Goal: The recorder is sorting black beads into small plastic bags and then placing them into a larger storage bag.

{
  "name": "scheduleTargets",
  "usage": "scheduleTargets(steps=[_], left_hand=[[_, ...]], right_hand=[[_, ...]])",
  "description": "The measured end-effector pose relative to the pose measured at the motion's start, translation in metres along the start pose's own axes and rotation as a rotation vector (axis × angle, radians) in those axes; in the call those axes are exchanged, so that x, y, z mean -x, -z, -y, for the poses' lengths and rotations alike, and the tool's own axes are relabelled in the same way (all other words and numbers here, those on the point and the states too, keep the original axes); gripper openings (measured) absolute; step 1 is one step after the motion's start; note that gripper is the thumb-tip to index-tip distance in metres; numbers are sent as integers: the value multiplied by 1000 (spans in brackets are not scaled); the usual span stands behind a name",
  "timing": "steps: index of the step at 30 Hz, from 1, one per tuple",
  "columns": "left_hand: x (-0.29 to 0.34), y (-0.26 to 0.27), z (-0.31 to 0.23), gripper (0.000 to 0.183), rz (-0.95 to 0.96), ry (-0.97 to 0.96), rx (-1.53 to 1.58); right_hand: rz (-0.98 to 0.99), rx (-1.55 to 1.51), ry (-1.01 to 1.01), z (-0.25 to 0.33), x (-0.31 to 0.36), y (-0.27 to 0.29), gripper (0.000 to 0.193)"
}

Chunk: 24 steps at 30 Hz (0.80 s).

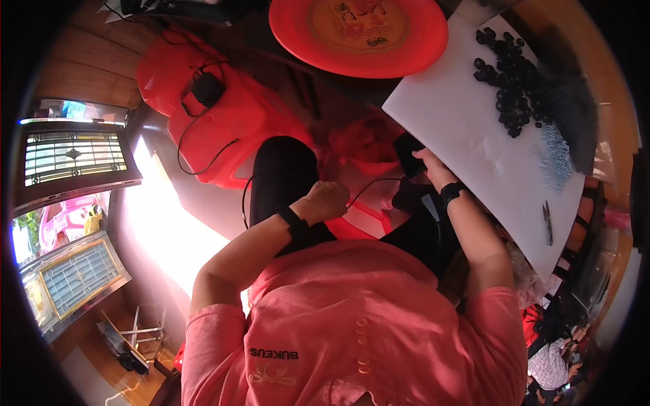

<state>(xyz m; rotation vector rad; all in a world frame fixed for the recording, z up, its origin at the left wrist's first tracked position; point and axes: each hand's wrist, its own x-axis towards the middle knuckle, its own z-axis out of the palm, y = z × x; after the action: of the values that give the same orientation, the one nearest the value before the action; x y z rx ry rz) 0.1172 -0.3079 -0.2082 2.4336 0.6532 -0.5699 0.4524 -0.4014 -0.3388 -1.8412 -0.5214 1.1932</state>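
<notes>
My left hand [323, 201] is closed in a fist above my dark-trousered left knee. A thin black cable [371, 183] runs from its finger side toward the right. My right hand [435, 170] is bent around a dark, flat, box-shaped object [409, 153], beside the near left edge of the white board. That object's exact kind is too dark to make out. Black bands sit on both wrists.
A white board [467, 115] on the right bears dark round beads [511, 88], a patch of tiny bluish beads [555, 159] and small scissors [548, 223]. A red round tray [284, 27] is ahead. On the left, a red plastic stool [230, 108] carries a black adapter [207, 88] with its cord.
</notes>
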Motion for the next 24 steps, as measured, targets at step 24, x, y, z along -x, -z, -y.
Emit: scheduleTargets(steps=[24], left_hand=[[-1, 49, 15, 18, -470, -271, 418]], right_hand=[[224, 393, -98, -14, -38, -37, 22]])
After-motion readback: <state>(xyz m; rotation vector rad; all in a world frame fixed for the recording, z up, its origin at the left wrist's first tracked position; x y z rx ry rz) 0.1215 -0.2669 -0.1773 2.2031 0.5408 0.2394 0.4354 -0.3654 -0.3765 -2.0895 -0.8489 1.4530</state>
